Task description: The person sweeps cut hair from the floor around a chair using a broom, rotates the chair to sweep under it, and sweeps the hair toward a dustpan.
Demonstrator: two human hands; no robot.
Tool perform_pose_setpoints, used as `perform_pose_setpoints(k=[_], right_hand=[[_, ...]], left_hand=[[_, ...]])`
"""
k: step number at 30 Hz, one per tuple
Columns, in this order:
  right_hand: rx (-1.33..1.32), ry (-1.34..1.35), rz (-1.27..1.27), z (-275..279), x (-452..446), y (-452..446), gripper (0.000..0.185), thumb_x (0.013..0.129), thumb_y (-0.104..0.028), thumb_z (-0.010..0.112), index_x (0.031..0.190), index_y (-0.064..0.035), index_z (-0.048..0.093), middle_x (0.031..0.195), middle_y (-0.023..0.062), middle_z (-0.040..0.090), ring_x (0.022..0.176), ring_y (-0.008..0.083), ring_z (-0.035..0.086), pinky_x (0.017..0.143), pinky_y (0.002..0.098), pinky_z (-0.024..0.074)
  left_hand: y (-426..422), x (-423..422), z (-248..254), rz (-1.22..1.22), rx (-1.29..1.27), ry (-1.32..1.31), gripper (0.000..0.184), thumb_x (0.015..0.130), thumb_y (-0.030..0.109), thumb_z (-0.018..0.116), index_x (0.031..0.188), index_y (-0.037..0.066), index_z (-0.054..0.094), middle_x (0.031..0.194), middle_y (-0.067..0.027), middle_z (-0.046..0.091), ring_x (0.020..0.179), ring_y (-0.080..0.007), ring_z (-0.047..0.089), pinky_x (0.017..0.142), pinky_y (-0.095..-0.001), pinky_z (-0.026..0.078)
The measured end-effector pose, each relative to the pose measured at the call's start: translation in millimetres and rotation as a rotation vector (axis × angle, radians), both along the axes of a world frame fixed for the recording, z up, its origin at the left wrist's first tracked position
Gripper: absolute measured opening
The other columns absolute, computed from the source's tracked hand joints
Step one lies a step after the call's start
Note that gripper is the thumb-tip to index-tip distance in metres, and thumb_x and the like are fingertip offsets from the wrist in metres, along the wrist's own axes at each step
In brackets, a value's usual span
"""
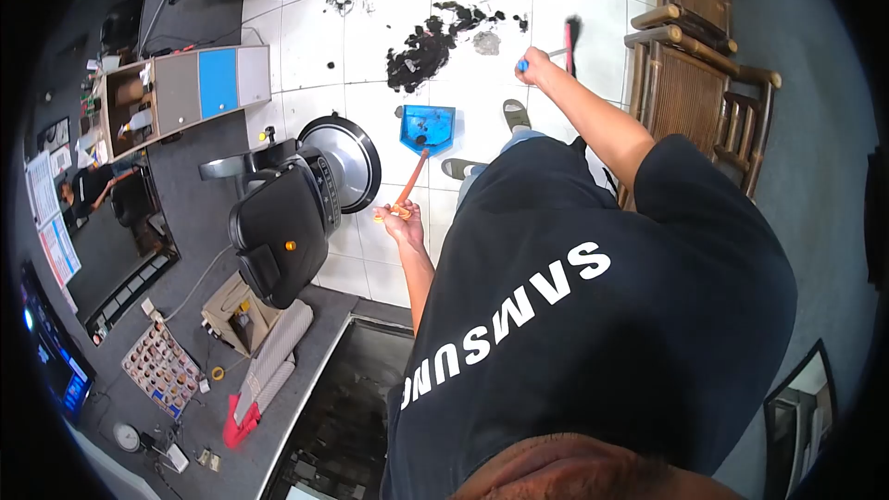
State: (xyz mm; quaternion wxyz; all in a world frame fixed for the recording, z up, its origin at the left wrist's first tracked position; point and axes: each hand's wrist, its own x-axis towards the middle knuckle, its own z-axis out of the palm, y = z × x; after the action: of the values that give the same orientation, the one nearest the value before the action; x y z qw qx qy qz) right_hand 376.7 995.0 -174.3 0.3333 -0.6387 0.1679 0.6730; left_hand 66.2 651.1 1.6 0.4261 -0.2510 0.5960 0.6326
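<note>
My left hand (400,220) is closed around the orange handle of a blue dustpan (444,118). The pan rests on the white tiled floor, and a dark clump of hair (420,140) lies inside it. My right hand (532,67) grips the blue handle end of a broom (569,48). Its pink head with dark bristles, somewhat blurred, is right of the hand, near the bamboo chairs. A large spread of black hair clippings (421,51) covers the tiles beyond the dustpan, with a small grey clump (486,43) beside it.
A black barber chair (282,236) on a round metal base (344,167) stands to the left. Bamboo chairs (690,97) line the right side. A cabinet with grey and blue doors (219,81) is at the upper left. My sandalled feet are beside the dustpan.
</note>
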Motion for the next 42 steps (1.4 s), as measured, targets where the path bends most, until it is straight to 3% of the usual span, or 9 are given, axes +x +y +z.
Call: perform_pose_setpoints(k=[6, 11, 14, 17, 19, 21, 25, 33, 42], right_hand=[[0.065, 0.217, -0.081, 61.1, -27.4, 45.4, 0.013, 0.082, 0.004, 0.042, 0.084, -0.0082, 0.045, 0.061, 0.0064, 0.043, 0.044, 0.0153, 0.041, 0.039, 0.028, 0.0349], [0.243, 0.111, 0.201, 95.5, -17.8, -9.2, 0.019, 0.092, -0.009, 0.046, 0.074, -0.0122, 0.039, 0.049, -0.0008, 0.035, 0.037, 0.0129, 0.032, 0.034, 0.0273, 0.0259], [0.273, -0.008, 0.582, 107.4, 5.7, -62.3, 0.005, 0.091, -0.012, 0.048, 0.091, -0.0068, 0.047, 0.053, 0.0011, 0.038, 0.042, 0.0141, 0.04, 0.036, 0.029, 0.033], [0.265, -0.202, 0.796, 155.2, 2.5, -106.7, 0.027, 0.094, -0.013, 0.046, 0.119, -0.0034, 0.043, 0.05, -0.0033, 0.031, 0.039, 0.0092, 0.033, 0.034, 0.025, 0.0267], [0.213, -0.152, 0.81, 177.8, -1.8, -115.5, 0.022, 0.093, -0.011, 0.046, 0.114, -0.0054, 0.042, 0.052, -0.0055, 0.03, 0.039, 0.0066, 0.033, 0.034, 0.0225, 0.028], [0.126, 0.068, 0.724, 184.6, -6.3, -109.2, 0.007, 0.095, -0.013, 0.045, 0.091, -0.0077, 0.044, 0.052, -0.0067, 0.034, 0.038, 0.0039, 0.035, 0.033, 0.0193, 0.0285], [-0.069, 0.408, 0.651, 199.5, -46.2, -98.2, 0.029, 0.098, -0.017, 0.04, 0.069, -0.0125, 0.04, 0.051, -0.0065, 0.04, 0.038, 0.0026, 0.038, 0.032, 0.018, 0.0304], [-0.121, 0.535, 1.034, 183.0, -193.4, -112.9, 0.029, 0.099, -0.015, 0.036, 0.071, -0.008, 0.042, 0.051, -0.005, 0.039, 0.038, 0.005, 0.035, 0.033, 0.0201, 0.0311], [-0.332, 0.532, 1.253, 63.0, -346.7, -51.4, 0.023, 0.097, -0.013, 0.041, 0.074, -0.0093, 0.041, 0.055, -0.0055, 0.039, 0.04, 0.0034, 0.039, 0.032, 0.017, 0.0314]], left_hand=[[-10.4, -5.3, -4.8, 0.05, -0.038, -0.023, 0.041, 0.096, 0.059, 0.038, 0.091, 0.019, 0.044, 0.073, -0.0037, 0.052, 0.068, -0.0196, 0.054, 0.066, -0.0333, 0.044], [-9.4, -23.7, -9.9, 0.066, -0.05, -0.036, 0.043, 0.097, 0.058, 0.036, 0.102, 0.016, 0.04, 0.071, -0.0048, 0.051, 0.066, -0.0188, 0.054, 0.063, -0.0337, 0.044], [-16.4, -41.0, -19.4, 0.043, -0.007, -0.034, 0.045, 0.098, 0.058, 0.033, 0.108, 0.014, 0.034, 0.066, -0.0043, 0.049, 0.062, -0.0174, 0.053, 0.061, -0.0332, 0.044], [-29.0, -61.4, -36.3, 0.062, 0.03, -0.045, 0.045, 0.098, 0.058, 0.032, 0.106, 0.014, 0.034, 0.065, -0.0031, 0.048, 0.059, -0.0168, 0.052, 0.058, -0.0329, 0.044], [-33.0, -68.0, -34.5, 0.092, 0.011, -0.03, 0.044, 0.098, 0.057, 0.033, 0.105, 0.014, 0.034, 0.065, -0.0024, 0.047, 0.057, -0.017, 0.051, 0.057, -0.0327, 0.044], [-46.6, -78.5, -42.6, 0.099, -0.007, -0.026, 0.044, 0.098, 0.057, 0.034, 0.105, 0.013, 0.035, 0.066, -0.0021, 0.047, 0.058, -0.017, 0.051, 0.056, -0.0324, 0.044], [-78.8, -96.4, -59.8, 0.119, 0.009, -0.049, 0.045, 0.097, 0.055, 0.039, 0.116, 0.014, 0.035, 0.069, -0.0036, 0.049, 0.061, -0.0191, 0.053, 0.057, -0.0336, 0.044], [-137.4, -123.4, -68.8, 0.156, -0.057, -0.023, 0.048, 0.095, 0.058, 0.042, 0.111, 0.013, 0.039, 0.071, -0.0016, 0.048, 0.063, -0.0181, 0.053, 0.058, -0.0337, 0.044], [-140.0, -120.1, -48.9, 0.37, -0.132, -0.084, 0.043, 0.097, 0.058, 0.037, 0.105, 0.015, 0.037, 0.069, -0.0049, 0.05, 0.063, -0.0189, 0.052, 0.062, -0.034, 0.045]])
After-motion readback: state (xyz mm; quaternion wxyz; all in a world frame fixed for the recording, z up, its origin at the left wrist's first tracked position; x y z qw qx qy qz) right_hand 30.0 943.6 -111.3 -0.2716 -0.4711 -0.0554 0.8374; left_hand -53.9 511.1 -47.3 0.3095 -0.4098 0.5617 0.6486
